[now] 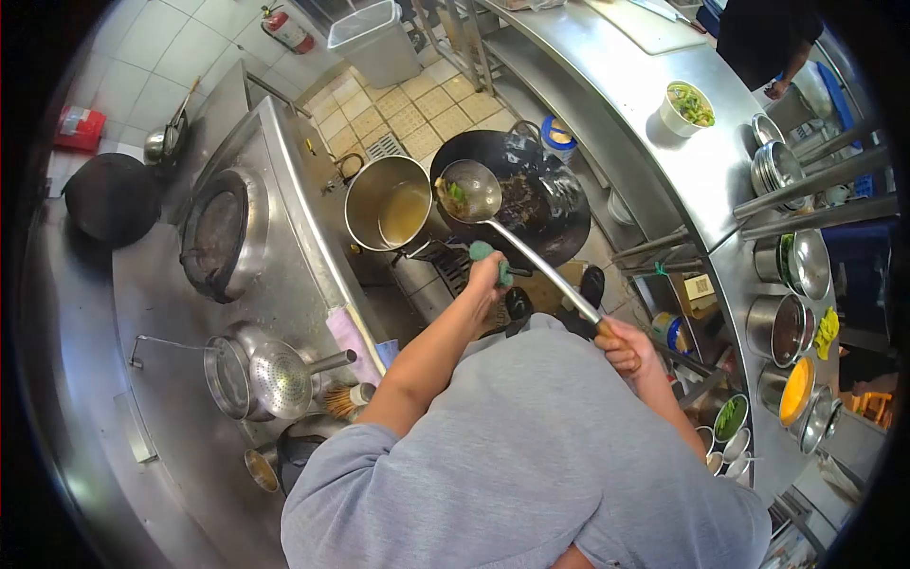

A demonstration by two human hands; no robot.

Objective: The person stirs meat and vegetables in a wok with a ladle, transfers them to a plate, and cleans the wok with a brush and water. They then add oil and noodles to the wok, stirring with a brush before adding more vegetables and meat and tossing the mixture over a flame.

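A large black wok (559, 204) is held out in front of me, above the tiled floor. My left hand (486, 273) is closed round its handle with a green cloth (481, 251). The fingers of my right hand (624, 347) wrap round the long handle of a metal ladle (488, 187). The ladle's bowl lies over the wok's left side and holds some liquid and green and brown food. Dark bits and a wet shine show on the wok's inside. Just left of the wok stands a deep metal pot (361, 213) with yellowish liquid in it.
The steel stove (275, 171) with a burner ring (216, 228) runs along the left, with a perforated strainer (280, 379). On the right, a steel counter (611, 71) carries a tub of greens (688, 106) and several bowls. A person's hand (776, 89) shows beyond the counter.
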